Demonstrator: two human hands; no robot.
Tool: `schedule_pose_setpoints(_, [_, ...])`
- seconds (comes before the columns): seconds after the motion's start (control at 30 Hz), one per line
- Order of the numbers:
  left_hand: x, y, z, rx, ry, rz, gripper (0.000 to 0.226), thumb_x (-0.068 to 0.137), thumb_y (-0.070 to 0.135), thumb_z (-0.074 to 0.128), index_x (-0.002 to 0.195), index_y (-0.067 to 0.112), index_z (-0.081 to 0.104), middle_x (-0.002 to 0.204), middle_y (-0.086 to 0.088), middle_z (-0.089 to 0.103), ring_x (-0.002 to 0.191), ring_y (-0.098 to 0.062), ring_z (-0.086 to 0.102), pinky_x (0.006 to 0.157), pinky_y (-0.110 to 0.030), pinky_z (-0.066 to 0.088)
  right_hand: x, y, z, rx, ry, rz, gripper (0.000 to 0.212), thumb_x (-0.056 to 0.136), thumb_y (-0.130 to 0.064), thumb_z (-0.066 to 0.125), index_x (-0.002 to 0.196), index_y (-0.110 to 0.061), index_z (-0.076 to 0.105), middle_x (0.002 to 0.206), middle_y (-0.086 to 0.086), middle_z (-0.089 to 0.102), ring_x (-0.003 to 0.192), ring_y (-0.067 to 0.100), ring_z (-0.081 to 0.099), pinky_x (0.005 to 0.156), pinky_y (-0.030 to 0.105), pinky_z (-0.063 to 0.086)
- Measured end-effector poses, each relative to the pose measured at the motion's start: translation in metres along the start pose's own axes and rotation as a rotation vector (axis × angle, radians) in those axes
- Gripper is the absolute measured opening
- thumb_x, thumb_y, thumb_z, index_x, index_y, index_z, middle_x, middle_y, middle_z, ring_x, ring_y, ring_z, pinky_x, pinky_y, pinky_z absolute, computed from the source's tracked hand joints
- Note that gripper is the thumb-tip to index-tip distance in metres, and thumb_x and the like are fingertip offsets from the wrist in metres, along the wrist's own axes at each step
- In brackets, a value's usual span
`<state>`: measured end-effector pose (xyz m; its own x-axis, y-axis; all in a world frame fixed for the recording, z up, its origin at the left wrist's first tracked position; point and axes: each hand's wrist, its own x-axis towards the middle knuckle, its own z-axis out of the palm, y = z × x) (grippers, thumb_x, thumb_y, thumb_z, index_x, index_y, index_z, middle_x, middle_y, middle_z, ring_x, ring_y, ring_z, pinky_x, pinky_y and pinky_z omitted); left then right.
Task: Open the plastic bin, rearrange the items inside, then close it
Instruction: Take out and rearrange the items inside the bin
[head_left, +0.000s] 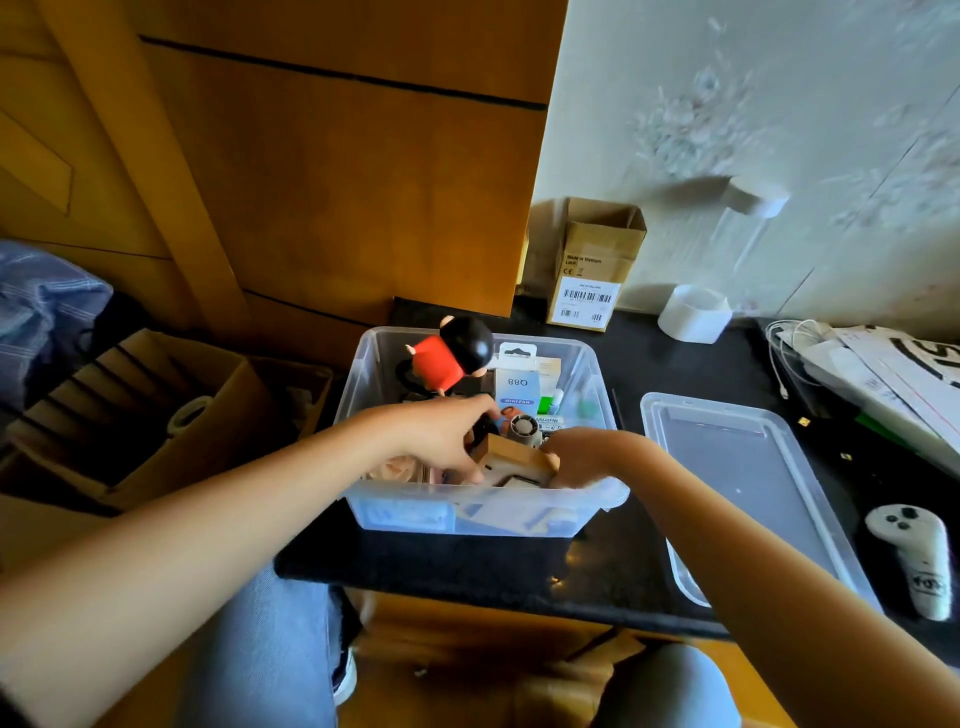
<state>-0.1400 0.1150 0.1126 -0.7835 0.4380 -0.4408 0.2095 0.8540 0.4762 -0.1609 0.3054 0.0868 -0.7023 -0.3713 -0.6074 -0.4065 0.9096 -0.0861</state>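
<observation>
While both reach into open bin (597, 364), left hand (441, 441), right hand (582, 462) grip wooden box (519, 460)

clear plastic bin (363, 374) | open, packed with items, on black tabletop | lid (737, 483) flat beside, right

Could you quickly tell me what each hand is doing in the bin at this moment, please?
Left hand: grips the left end of the wooden box inside the plastic bin.
Right hand: holds the box's right end; its fingers are hidden.
</observation>
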Motion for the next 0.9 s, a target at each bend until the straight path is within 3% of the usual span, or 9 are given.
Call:
schedule_pose_setpoints(0.07, [-0.012, -0.015, 0.001, 0.019, 0.124, 0.061, 0.05, 0.075, 0.027, 0.078, 0.115, 0.029, 0.048, 0.105, 0.007, 0.052, 0.092, -0.013, 0.057, 0.078, -0.033, 0.052, -0.001, 0.0, 0.0, -0.003, 0.024, -0.023, 0.038, 0.09, -0.031, 0.056, 0.12, -0.007, 0.056, 0.094, 0.006, 0.054, 0.085, 0.021, 0.049, 0.074, 0.026, 0.039])
schedule_pose_setpoints(0.2, [-0.021, -0.029, 0.007, 0.333, 0.222, 0.168, 0.011, 0.077, 0.028, 0.075, 0.083, 0.029, 0.066, 0.087, 0.015, 0.051, 0.093, -0.01, 0.051, 0.076, -0.026, 0.038, -0.001, 0.0, 0.002, 0.105, 0.072, -0.096, 0.042, 0.09, -0.026, 0.058, 0.129, -0.01, 0.049, 0.119, 0.01, 0.059, 0.105, 0.026, 0.055, 0.092, 0.033, 0.044])
schedule_pose_setpoints(0.33, [-0.012, -0.026, 0.011, 0.568, 0.157, 0.126, 0.012, 0.085, 0.023, 0.064, 0.093, 0.025, 0.072, 0.087, 0.011, 0.058, 0.104, -0.016, 0.048, 0.109, -0.047, 0.021, -0.005, -0.001, 0.0, 0.25, 0.087, -0.145, 0.045, 0.09, -0.031, 0.06, 0.13, -0.014, 0.048, 0.12, 0.006, 0.056, 0.098, 0.018, 0.05, 0.087, 0.027, 0.042])
schedule_pose_setpoints(0.43, [-0.006, -0.024, 0.006, 0.554, 0.015, 0.08, 0.019, 0.088, 0.017, 0.061, 0.098, 0.026, 0.073, 0.104, 0.003, 0.063, 0.12, -0.018, 0.039, 0.114, -0.058, -0.002, -0.008, -0.003, 0.002, 0.299, 0.124, -0.129, 0.044, 0.09, -0.034, 0.06, 0.126, -0.011, 0.05, 0.12, 0.01, 0.056, 0.096, 0.021, 0.052, 0.082, 0.027, 0.046])
schedule_pose_setpoints(0.53, [-0.002, -0.014, 0.003, 0.661, -0.092, 0.082, 0.024, 0.089, 0.012, 0.057, 0.103, 0.025, 0.072, 0.106, 0.003, 0.065, 0.121, -0.022, 0.04, 0.114, -0.06, 0.003, -0.012, -0.005, 0.003, 0.253, 0.173, -0.117, 0.051, 0.089, -0.035, 0.06, 0.133, -0.013, 0.046, 0.125, 0.009, 0.055, 0.106, 0.025, 0.053, 0.086, 0.029, 0.044])
schedule_pose_setpoints(0.6, [0.002, -0.004, 0.005, 0.783, -0.154, 0.069, 0.024, 0.09, 0.011, 0.056, 0.107, 0.021, 0.069, 0.106, 0.002, 0.065, 0.115, -0.025, 0.048, 0.11, -0.056, 0.021, -0.015, -0.007, 0.001, 0.195, 0.205, -0.108, 0.056, 0.09, -0.037, 0.059, 0.137, -0.014, 0.042, 0.129, 0.009, 0.054, 0.11, 0.027, 0.053, 0.091, 0.03, 0.042])
schedule_pose_setpoints(0.7, [0.009, 0.007, 0.008, 0.886, -0.199, -0.033, 0.025, 0.09, 0.023, 0.06, 0.112, 0.009, 0.061, 0.11, -0.007, 0.058, 0.109, -0.028, 0.052, 0.088, -0.042, 0.043, -0.017, -0.011, -0.002, 0.109, 0.215, -0.098, 0.057, 0.09, -0.04, 0.057, 0.139, -0.016, 0.04, 0.131, 0.009, 0.054, 0.113, 0.029, 0.053, 0.097, 0.037, 0.044])
schedule_pose_setpoints(0.8, [0.011, 0.009, 0.006, 0.872, -0.179, -0.147, 0.04, 0.087, 0.032, 0.064, 0.118, 0.009, 0.055, 0.125, -0.008, 0.05, 0.116, -0.029, 0.048, 0.087, -0.04, 0.045, -0.016, -0.015, -0.005, 0.05, 0.198, -0.09, 0.058, 0.09, -0.041, 0.056, 0.14, -0.019, 0.038, 0.134, 0.008, 0.053, 0.116, 0.03, 0.052, 0.097, 0.039, 0.045])
schedule_pose_setpoints(0.9, [0.011, 0.009, 0.002, 0.864, -0.202, -0.176, 0.028, 0.085, 0.037, 0.063, 0.099, 0.015, 0.053, 0.103, -0.005, 0.053, 0.109, -0.028, 0.052, 0.085, -0.04, 0.045, -0.013, -0.022, -0.009, -0.012, 0.172, -0.093, 0.061, 0.091, -0.041, 0.056, 0.143, -0.02, 0.034, 0.136, 0.007, 0.051, 0.118, 0.03, 0.051, 0.096, 0.038, 0.045])
